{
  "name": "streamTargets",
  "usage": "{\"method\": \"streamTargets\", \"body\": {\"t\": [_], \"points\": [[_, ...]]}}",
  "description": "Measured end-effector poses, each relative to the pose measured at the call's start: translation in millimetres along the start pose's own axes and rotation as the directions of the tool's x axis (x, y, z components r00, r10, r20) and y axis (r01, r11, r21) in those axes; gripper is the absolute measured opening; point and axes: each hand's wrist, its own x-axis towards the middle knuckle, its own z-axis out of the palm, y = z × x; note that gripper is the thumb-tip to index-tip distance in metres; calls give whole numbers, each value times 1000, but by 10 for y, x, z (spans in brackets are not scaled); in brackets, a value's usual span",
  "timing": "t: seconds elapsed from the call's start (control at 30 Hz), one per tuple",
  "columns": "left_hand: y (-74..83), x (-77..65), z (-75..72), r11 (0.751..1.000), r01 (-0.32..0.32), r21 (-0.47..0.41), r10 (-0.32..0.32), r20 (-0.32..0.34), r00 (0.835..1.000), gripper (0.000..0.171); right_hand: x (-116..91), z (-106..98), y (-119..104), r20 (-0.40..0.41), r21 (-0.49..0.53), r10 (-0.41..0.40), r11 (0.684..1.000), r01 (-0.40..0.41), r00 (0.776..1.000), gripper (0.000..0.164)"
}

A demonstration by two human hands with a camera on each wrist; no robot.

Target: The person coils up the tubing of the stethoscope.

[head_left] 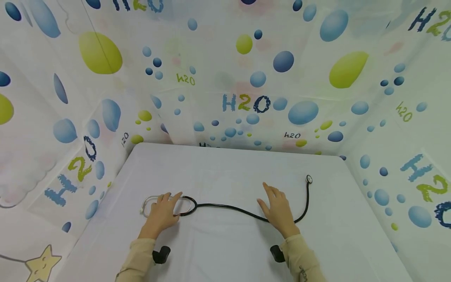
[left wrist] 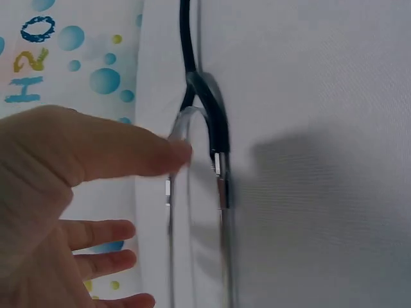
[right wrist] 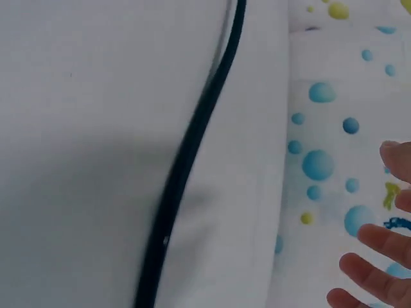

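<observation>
A stethoscope [head_left: 225, 206] lies stretched across the white table, its black tube curving to a round chest piece [head_left: 309, 179] at the right. Over the metal ear tubes [left wrist: 225, 256] at the left end hovers my left hand [head_left: 163, 213], fingers spread and thumb near the black fork; it hides part of them. In the left wrist view nothing is gripped. My right hand [head_left: 279, 209] is above the tube's right part and covers a short stretch of it. Its fingers [right wrist: 379, 276] are apart and hold nothing, with the black tube [right wrist: 186, 154] below.
The white table [head_left: 225, 172] is bordered by a back wall and side walls of printed cloth [head_left: 211, 51] with blue and green drops. Black camera mounts [head_left: 161, 254] sit at both wrists. The table's far edge runs behind the stethoscope.
</observation>
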Motion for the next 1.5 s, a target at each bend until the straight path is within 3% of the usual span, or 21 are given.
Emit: {"method": "streamTargets", "body": {"t": [0.23,0.4,0.53,0.7,0.83,1.07,1.23,1.37,1.5], "points": [[-99,92,155,999,43,-5,-42,126,991,81,84,570,-299,65,88,-58,995,52,996,43],[-111,102,217,998,69,0,-68,145,987,76,-2,955,-523,165,33,-100,995,96,981,33],[-95,92,244,997,79,7,-79,133,988,75,-68,1087,-589,181,-4,-90,996,92,979,20],[-67,70,254,996,82,24,-84,124,989,74,-47,1021,-581,162,36,-75,997,70,984,11],[-9,49,258,997,64,42,-68,95,993,70,48,889,-532,71,108,-64,993,56,995,11],[189,39,322,1000,-24,8,24,-24,999,66,281,524,-411,-129,196,-43,978,68,991,14],[326,44,380,993,-78,-91,67,-111,991,61,378,280,-319,-196,224,-26,972,71,980,16],[388,56,354,954,-123,-274,84,-149,985,58,421,158,-216,-227,254,6,966,54,974,16],[430,80,284,867,-206,-455,128,-195,972,50,445,60,-133,-254,296,33,954,45,967,15]]}}
